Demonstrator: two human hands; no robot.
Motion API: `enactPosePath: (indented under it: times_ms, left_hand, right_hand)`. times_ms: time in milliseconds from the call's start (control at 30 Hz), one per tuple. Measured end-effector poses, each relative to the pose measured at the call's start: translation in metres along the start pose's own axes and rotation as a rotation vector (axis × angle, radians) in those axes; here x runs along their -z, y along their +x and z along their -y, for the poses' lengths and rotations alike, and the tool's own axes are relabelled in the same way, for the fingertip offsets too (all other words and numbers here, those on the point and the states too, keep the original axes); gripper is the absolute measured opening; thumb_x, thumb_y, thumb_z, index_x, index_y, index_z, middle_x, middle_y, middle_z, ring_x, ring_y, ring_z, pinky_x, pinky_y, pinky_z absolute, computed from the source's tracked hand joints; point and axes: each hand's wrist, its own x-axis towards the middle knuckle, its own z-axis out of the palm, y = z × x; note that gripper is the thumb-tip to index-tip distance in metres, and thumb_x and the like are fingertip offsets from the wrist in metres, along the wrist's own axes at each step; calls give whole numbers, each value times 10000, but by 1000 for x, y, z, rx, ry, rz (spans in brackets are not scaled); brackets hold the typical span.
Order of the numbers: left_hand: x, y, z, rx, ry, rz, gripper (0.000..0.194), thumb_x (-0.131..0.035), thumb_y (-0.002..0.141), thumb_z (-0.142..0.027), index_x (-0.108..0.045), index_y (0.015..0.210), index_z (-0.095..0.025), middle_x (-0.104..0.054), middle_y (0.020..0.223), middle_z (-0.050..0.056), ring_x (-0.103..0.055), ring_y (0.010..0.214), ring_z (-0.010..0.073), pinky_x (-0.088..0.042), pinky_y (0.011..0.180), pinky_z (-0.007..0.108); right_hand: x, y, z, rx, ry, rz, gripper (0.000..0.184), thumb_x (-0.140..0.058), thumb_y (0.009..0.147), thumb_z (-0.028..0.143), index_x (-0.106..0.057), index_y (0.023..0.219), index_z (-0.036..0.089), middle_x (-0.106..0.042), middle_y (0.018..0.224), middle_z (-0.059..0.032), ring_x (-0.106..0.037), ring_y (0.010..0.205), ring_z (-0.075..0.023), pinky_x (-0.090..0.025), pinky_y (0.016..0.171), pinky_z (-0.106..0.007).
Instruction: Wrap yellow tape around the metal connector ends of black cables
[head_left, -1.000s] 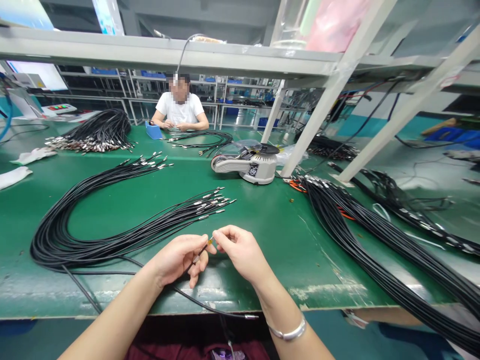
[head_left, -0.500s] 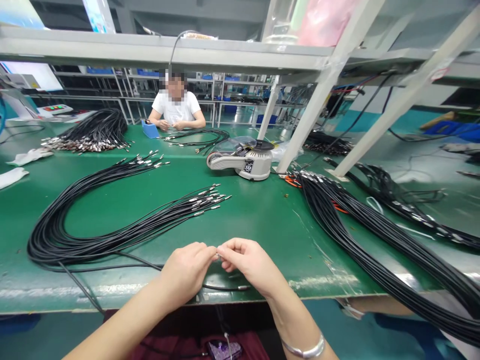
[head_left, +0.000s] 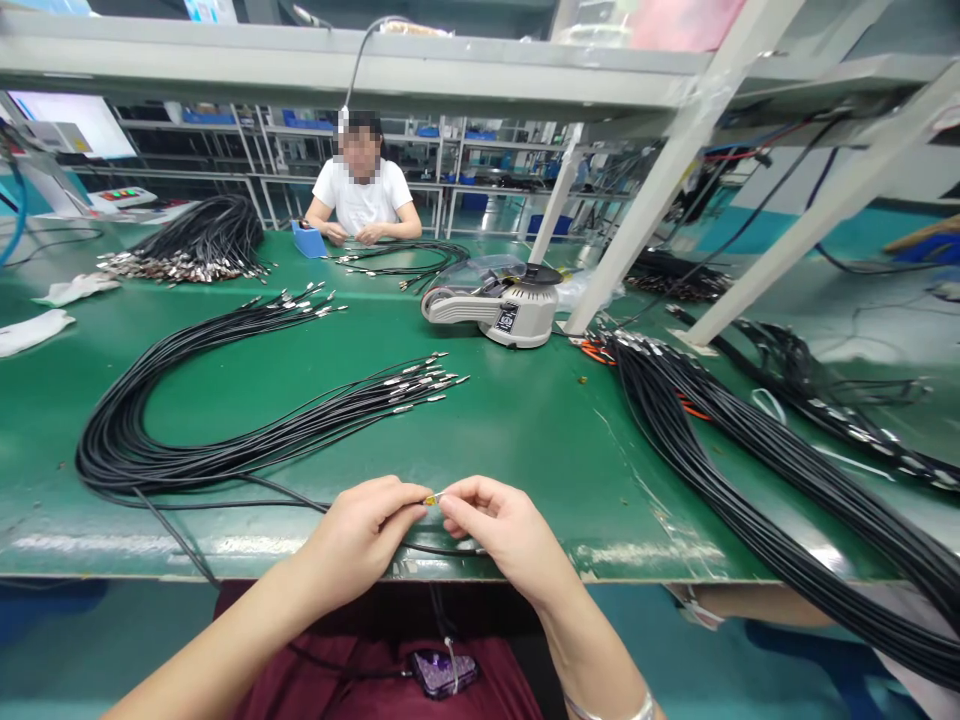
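My left hand [head_left: 367, 535] is closed in a pinch near the front edge of the green table, on the end of a black cable [head_left: 289, 490] that comes in from the left. A small yellow piece [head_left: 430, 501] shows at its fingertips. Facing it, my right hand [head_left: 502, 520] pinches the thin silvery tip beside that yellow piece; its exact form is too small to make out. Below both hands runs another stretch of black cable [head_left: 439, 550], partly hidden by the right hand.
A curved bundle of black cables [head_left: 142, 400] with metal ends lies at the left. A tape dispenser [head_left: 517, 315] stands beyond, near shelf posts. More cable bundles [head_left: 720, 430] run along the right. Across the table [head_left: 525, 430] sits a person [head_left: 367, 200] beside a blue box [head_left: 307, 240].
The yellow piece now shows between my fingertips, where only a small shiny bit showed before. My hands stay together at nearly the same spot. The view has shifted slightly.
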Motion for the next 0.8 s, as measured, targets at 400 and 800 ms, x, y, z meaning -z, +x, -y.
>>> enactPosePath:
  times_ms: [400,800]
  left_hand:
    - [-11,2,-3,-110,182,-73,236,-397,891,-193,-631,917,-184,-601,701,35,-542,679,154,-410,622,251]
    - [-11,-5,-1,-75,112,-125,219,-431,888,-207,-607,1016,-181,-680,876,63,-605,781,158,-449,722,262]
  right_hand:
    - [-4,-4,-1,45,-58,-49,169,-639,710,305,-618,639,154,-576,556,22,-525,561,-120,-423,565,-240]
    - [-3,-6,-1,91,-81,-47,165,-624,735,299,-625,662,150,-569,577,21,-511,587,-127,-406,591,-248]
